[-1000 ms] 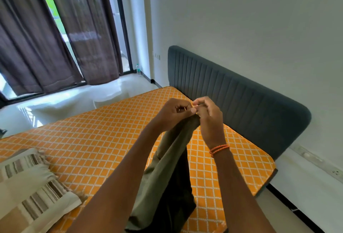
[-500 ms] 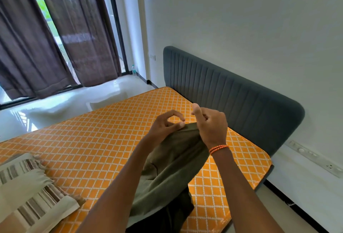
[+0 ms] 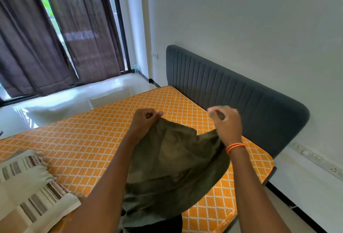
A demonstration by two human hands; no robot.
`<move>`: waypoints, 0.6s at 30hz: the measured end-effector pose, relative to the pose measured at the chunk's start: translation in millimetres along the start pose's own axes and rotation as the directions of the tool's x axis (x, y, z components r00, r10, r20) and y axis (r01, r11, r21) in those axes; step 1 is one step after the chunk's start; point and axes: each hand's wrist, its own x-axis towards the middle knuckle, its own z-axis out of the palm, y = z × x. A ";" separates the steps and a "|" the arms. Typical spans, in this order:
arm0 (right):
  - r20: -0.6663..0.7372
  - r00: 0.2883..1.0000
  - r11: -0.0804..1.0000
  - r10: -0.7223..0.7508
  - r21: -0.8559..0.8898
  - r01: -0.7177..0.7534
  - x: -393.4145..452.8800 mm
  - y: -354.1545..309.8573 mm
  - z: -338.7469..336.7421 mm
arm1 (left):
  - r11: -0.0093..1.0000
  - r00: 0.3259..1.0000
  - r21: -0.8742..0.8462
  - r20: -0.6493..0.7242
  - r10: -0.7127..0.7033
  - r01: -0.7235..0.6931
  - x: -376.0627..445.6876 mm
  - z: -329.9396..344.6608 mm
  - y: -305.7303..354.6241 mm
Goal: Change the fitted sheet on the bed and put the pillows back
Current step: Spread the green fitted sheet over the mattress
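An olive-green sheet (image 3: 172, 166) hangs spread between my two hands above the bare orange mattress (image 3: 89, 145) with its white diamond pattern. My left hand (image 3: 144, 121) pinches the sheet's upper edge with curled fingers. My right hand (image 3: 226, 123) grips the edge further right, near the dark grey headboard (image 3: 232, 91); it is blurred. The sheet's lower part falls out of view at the bottom. A striped pillow (image 3: 27, 192) lies on the mattress at the lower left.
White wall stands behind the headboard, with a socket strip (image 3: 315, 158) low on the right. Brown curtains (image 3: 46, 37) cover the window at the far left over a glossy white floor (image 3: 74, 97). A narrow strip of floor runs right of the bed.
My hands have moved apart, and the green sheet has opened from a narrow bunch into a wide span between them. The view has shifted slightly.
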 end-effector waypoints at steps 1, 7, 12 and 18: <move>0.120 0.991 0.995 -0.061 0.081 0.051 -3.5 -11.2 14.5 | 0.998 0.999 0.037 0.009 0.052 -0.052 2.6 9.1 8.7; 0.343 0.912 0.954 -0.226 0.267 0.136 -15.3 -54.6 70.3 | 0.974 0.982 0.136 -0.026 0.188 -0.182 11.7 28.1 29.7; 0.395 0.867 0.951 -0.303 0.187 0.246 0.9 -63.7 64.1 | 0.991 0.990 -0.040 0.046 0.131 -0.130 12.2 11.9 20.6; 0.038 0.971 0.964 -0.234 0.137 0.227 57.7 -50.3 2.4 | 0.983 0.993 -0.165 0.105 -0.060 0.077 -8.0 -7.6 -10.8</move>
